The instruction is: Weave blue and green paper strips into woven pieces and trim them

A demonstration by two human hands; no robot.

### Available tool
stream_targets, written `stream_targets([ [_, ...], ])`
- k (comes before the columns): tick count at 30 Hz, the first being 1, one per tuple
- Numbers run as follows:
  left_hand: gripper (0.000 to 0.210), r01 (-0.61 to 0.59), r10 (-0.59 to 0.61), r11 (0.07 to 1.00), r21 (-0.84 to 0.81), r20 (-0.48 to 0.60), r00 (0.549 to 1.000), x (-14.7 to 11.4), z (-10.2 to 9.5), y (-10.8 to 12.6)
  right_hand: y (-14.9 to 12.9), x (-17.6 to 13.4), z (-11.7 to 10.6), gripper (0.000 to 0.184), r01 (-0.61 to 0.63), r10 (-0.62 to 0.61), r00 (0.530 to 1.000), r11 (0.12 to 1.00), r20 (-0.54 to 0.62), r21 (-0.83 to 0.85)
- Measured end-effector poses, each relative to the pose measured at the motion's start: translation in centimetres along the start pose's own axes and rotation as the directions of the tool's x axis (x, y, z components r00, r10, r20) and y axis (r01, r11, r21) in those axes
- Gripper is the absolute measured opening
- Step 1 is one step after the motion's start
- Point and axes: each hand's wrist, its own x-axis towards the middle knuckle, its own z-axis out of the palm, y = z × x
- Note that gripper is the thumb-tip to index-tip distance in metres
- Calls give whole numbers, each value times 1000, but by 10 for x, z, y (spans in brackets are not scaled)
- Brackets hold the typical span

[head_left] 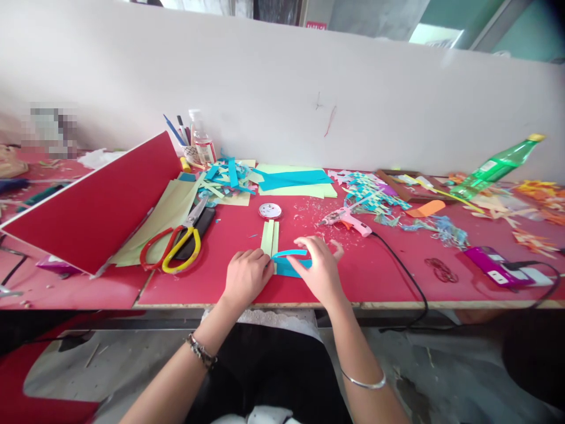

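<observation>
My left hand has its fingers curled together at the edge of some woven paper, pressing it against the table. Pale green paper strips stick out on the far side of it. To the right of those fingertips, blue paper strips run under my right hand. One narrow blue strip is lifted and bent, its free end between my right thumb and forefinger. That thumb and forefinger stand apart, without a visible pinch. My left fingers hide where the strips cross.
Yellow-and-red-handled scissors lie left, near a standing red board. A pink glue gun with a black cord lies right. A round tin, paper scraps, a green bottle and a purple power strip surround the work.
</observation>
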Motion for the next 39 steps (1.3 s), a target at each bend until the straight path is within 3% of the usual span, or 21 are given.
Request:
stream_targets([
  [6,28,41,-41,998,-44,3,999,0,1,-2,-3,-11,16,21,90,-105,969,993,224,76],
  [19,21,43,-42,999,-23,16,999,0,0,-2,-9,-4,23,11,37,-61,960,995,272,93],
  [24,21,20,-20,999,-34,24,1000,-1,1,-4,-6,-2,16,14,53,-97,949,987,300,151],
  [26,23,46,-44,997,-58,38,998,-1,1,-4,9,4,7,18,35,-87,956,982,281,183],
  [28,24,84,-79,992,-92,60,995,-1,0,-5,36,14,-4,20,-39,18,985,992,173,117],
  [30,25,116,-106,985,-125,86,991,0,0,-5,71,27,-14,22,-169,171,985,984,30,-60],
  [32,25,133,-119,980,-148,99,988,0,1,-6,107,39,-21,33,-323,324,945,898,-46,-299],
  [35,24,140,-125,976,-164,100,987,0,1,-6,147,53,-22,38,-377,465,884,779,57,-502],
  [39,24,143,-128,974,-176,96,987,0,2,-7,168,60,-16,22,-311,436,887,806,150,-503],
])
